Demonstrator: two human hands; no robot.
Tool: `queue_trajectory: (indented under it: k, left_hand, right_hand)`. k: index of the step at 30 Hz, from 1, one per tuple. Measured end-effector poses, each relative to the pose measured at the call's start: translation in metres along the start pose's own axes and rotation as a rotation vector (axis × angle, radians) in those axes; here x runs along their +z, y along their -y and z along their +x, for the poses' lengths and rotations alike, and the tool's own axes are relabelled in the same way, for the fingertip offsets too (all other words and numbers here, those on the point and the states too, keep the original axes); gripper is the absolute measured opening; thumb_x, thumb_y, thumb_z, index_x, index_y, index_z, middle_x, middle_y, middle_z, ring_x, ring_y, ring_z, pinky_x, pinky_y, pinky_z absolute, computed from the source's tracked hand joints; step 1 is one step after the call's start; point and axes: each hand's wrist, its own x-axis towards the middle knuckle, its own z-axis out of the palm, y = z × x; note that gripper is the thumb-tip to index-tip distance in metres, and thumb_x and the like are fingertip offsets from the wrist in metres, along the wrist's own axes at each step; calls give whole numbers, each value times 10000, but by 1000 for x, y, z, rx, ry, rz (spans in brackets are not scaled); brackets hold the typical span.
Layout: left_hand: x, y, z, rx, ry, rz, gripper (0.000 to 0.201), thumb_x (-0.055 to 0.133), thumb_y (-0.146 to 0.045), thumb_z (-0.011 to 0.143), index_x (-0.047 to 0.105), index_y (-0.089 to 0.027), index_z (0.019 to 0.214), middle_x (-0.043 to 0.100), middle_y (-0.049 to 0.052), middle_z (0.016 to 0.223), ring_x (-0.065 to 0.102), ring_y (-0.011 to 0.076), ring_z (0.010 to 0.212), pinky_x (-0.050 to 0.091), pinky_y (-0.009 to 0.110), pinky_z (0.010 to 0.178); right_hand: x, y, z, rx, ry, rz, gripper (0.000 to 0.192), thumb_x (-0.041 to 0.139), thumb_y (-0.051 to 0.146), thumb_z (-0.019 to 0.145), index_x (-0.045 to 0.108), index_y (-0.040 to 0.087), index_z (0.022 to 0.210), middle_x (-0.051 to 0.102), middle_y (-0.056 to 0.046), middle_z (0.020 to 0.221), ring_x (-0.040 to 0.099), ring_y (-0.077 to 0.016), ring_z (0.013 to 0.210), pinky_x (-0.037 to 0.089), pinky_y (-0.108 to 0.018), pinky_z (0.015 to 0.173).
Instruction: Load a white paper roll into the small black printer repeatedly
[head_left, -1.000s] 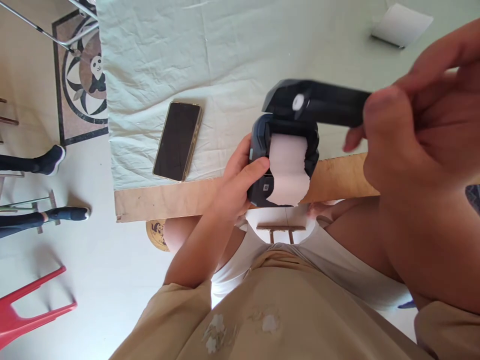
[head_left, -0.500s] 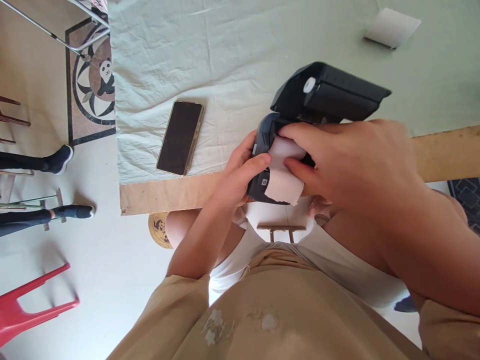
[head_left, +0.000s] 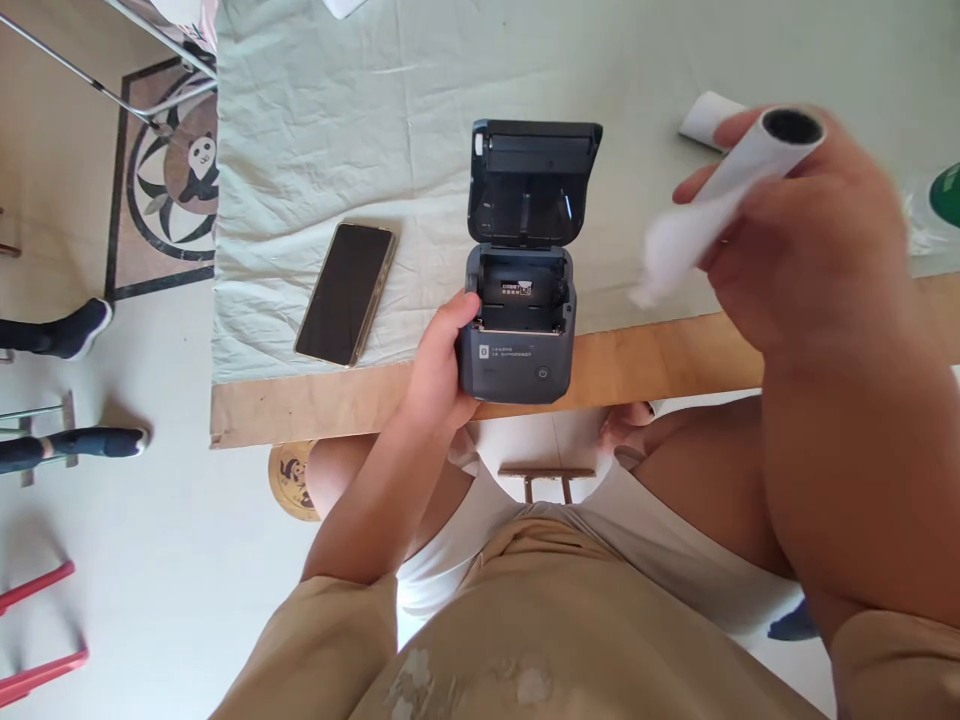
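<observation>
1. At 9 o'clock of the scene, off the table: a panda floor motif (head_left: 196, 160), another person's dark-socked feet (head_left: 71, 330), and a red stool (head_left: 37, 630) at about 8 o'clock. None has been disturbed.
2. Phone (head_left: 345, 293): lies face up on the pale green cloth (head_left: 337, 110), at 9 o'clock of the printer and near it, not touching.
3. Left hand (head_left: 439, 365): wrapped around the left flank of the small dark printer (head_left: 517, 335), thumb on its top edge, steadying it at the table's wooden edge (head_left: 660, 360).
4. Printer lid (head_left: 534, 180) stands fully open at 12 o'clock. The paper bay is now empty; half a second ago paper sat in it under the right hand's fingers.
5. Right hand (head_left: 810, 240): closed around the paper roll (head_left: 739, 175), lifted clear at 2 o'clock of the printer, loose end trailing and blurred. Judgement: the roll has been removed and the bay is unloaded.
6. A second white roll (head_left: 705, 115) lies on the cloth behind the right hand.
</observation>
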Motion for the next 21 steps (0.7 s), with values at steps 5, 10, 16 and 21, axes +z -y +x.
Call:
queue_trajectory:
  k: [5,10,16,21]
  left_hand:
    - [4,-1,-4,-37,6,-8,205,797,-368,989,882,-182,995,877,10,942,816,162,807,701,253,719]
    - [5,-1,-5,-30,16,33,210,755,-369,997,856,-189,953,857,3,908,784,165,736,654,261,649]
    - [-3,5,-1,16,96,5,266,838,-443,917,817,-189,991,826,38,863,872,271,880,691,320,687]
    - [-8,7,0,6,145,1,337,846,-539,955,771,-211,975,854,85,1000,889,378,1155,759,446,907]
  right_hand:
    - [2,-11,23,9,-132,-547,272,850,152,790,679,167,1000,724,-62,1118,636,-98,963,586,-347,999]
    - [6,-13,44,-93,-25,-864,483,853,129,908,740,234,1365,729,-52,1486,702,-150,1266,580,-425,1276]
    - [-14,-20,59,-109,-8,-861,721,965,246,881,691,273,1547,728,-92,1547,695,-212,1437,539,-435,1315]
    - [-46,-4,80,-423,-123,-942,606,709,338,1086,644,289,1687,609,-85,1724,603,-226,1645,526,-375,1309]
